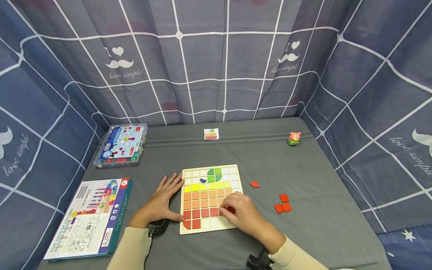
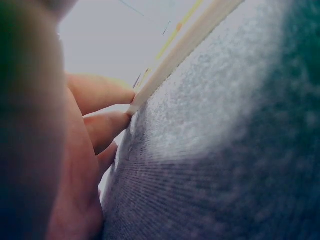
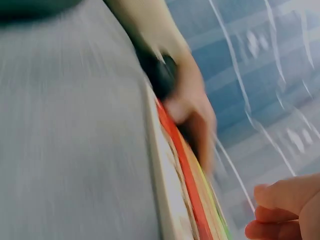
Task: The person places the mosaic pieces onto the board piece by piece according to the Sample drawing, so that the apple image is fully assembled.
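Note:
A wooden grid board lies on the grey cloth, partly filled with green, yellow, orange and red tiles. My left hand lies flat beside it, straight fingers touching the board's left edge. My right hand is over the board's lower right rows, fingers curled on a red tile. In the blurred right wrist view the board edge runs past my right fingertips, with the left hand beyond it.
Three loose red square tiles and a red quarter-round piece lie right of the board. A pattern card and pig figure sit further back. A clear plastic case and a printed game box lie left. Curtains enclose the table.

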Action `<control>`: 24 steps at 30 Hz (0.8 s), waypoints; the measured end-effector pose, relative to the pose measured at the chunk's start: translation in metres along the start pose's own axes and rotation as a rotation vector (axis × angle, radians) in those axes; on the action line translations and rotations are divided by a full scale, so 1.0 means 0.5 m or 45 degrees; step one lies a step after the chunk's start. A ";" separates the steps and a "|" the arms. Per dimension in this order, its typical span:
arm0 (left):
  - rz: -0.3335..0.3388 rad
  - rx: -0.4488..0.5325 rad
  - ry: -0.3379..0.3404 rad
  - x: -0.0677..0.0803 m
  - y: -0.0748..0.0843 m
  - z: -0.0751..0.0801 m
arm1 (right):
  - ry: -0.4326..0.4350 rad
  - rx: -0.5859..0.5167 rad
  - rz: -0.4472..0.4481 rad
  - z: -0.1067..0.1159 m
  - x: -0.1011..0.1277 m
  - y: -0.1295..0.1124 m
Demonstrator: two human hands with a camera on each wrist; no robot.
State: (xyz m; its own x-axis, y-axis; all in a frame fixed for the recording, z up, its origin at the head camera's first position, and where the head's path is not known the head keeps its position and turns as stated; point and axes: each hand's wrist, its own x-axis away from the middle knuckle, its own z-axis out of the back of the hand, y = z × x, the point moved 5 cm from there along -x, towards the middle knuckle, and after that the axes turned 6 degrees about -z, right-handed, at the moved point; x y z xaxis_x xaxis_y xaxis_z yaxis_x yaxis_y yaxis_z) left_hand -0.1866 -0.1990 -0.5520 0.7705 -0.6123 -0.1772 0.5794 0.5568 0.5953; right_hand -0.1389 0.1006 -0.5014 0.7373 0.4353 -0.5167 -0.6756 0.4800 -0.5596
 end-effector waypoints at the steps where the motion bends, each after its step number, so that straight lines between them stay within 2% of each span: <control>1: 0.005 0.000 -0.005 -0.001 0.000 -0.002 | 0.041 0.031 -0.062 0.026 0.011 0.023; 3: 0.015 -0.003 -0.011 -0.002 0.000 -0.003 | 0.099 0.120 -0.232 0.081 0.036 0.069; 6: 0.026 0.000 -0.015 -0.003 0.001 -0.002 | 0.138 0.296 -0.578 0.161 0.082 0.129; 9: 0.015 0.002 -0.010 -0.005 0.002 -0.001 | 0.097 0.425 -0.905 0.217 0.132 0.168; 11: 0.009 -0.002 -0.009 -0.002 0.001 0.001 | 0.046 0.463 -1.028 0.233 0.155 0.180; 13: 0.005 -0.009 -0.008 0.000 0.000 0.001 | 0.015 0.462 -1.063 0.237 0.166 0.184; 15: 0.006 -0.008 -0.007 0.002 -0.001 0.002 | 0.029 0.455 -1.032 0.236 0.167 0.184; 21: 0.002 -0.004 -0.001 -0.001 0.003 0.004 | 0.161 0.448 -0.904 0.232 0.146 0.181; 24: -0.006 -0.001 -0.006 -0.002 0.003 0.003 | 0.217 0.455 -0.771 0.225 0.129 0.176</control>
State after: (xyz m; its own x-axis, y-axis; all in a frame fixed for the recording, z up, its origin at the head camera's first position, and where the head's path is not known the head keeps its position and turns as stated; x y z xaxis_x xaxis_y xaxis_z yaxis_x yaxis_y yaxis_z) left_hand -0.1867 -0.1985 -0.5499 0.7666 -0.6175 -0.1760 0.5828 0.5543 0.5942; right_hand -0.1502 0.2566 -0.5108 0.9512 -0.0967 -0.2930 -0.0844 0.8319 -0.5485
